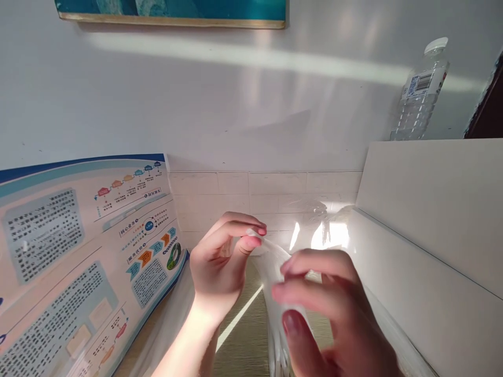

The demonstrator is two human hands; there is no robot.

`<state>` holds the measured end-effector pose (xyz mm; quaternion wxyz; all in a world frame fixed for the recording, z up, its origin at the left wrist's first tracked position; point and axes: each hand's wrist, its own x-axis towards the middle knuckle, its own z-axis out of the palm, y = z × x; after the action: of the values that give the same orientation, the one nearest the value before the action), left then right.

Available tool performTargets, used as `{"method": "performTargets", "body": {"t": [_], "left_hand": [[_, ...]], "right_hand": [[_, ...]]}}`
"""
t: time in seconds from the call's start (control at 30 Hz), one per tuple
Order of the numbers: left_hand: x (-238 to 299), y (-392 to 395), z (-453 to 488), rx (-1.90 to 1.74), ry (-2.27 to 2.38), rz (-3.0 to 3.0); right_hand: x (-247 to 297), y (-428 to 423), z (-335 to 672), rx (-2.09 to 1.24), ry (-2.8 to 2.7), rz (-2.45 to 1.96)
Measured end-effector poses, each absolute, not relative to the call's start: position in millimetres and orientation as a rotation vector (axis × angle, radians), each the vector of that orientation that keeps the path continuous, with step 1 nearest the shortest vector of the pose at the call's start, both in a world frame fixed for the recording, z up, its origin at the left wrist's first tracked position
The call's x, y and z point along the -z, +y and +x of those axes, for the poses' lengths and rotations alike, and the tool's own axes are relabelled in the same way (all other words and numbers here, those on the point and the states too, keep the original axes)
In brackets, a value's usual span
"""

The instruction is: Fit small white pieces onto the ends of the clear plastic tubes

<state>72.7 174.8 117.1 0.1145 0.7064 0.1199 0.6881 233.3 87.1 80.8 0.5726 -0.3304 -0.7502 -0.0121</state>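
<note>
Head-camera view of two bare hands holding a film; we take the cream tiled backsplash [263,191] as our landmark. In front of the backsplash we see the person's left hand [218,262] and right hand [334,309], close together but apart, linked only by a thin, translucent, crumpled plastic film [271,277]. The left hand pinches the upper corner of the film between thumb and fingertips. The right hand curls its fingers over the film lower down, and the film falls below it in soft gathered folds. We cannot tell whether the film is a bag, a glove or a loose sheet.

The one container we see is a clear ribbed plastic water bottle [420,91] with a white cap and a barcode label, standing above and to the right of the backsplash. We cannot make out any contents in it. A smooth white panel [428,209] rises in front of the bottle, at the right end of the backsplash. A blue-and-cream printed poster [90,262] curves in at the left of the backsplash, a light wood-grain countertop [243,335] lies below it, and a teal picture in a gold-edged frame [173,10] hangs on a white wall [196,94] high above it.
</note>
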Motion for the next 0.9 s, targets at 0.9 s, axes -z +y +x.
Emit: {"method": "performTargets", "body": {"t": [0.9], "left_hand": [[-116.2,184.7,66.7,-1.499,0.254,1.902]], "right_hand": [[-87.6,135.6,224.9,-1.784,-1.279,-0.317]]}}
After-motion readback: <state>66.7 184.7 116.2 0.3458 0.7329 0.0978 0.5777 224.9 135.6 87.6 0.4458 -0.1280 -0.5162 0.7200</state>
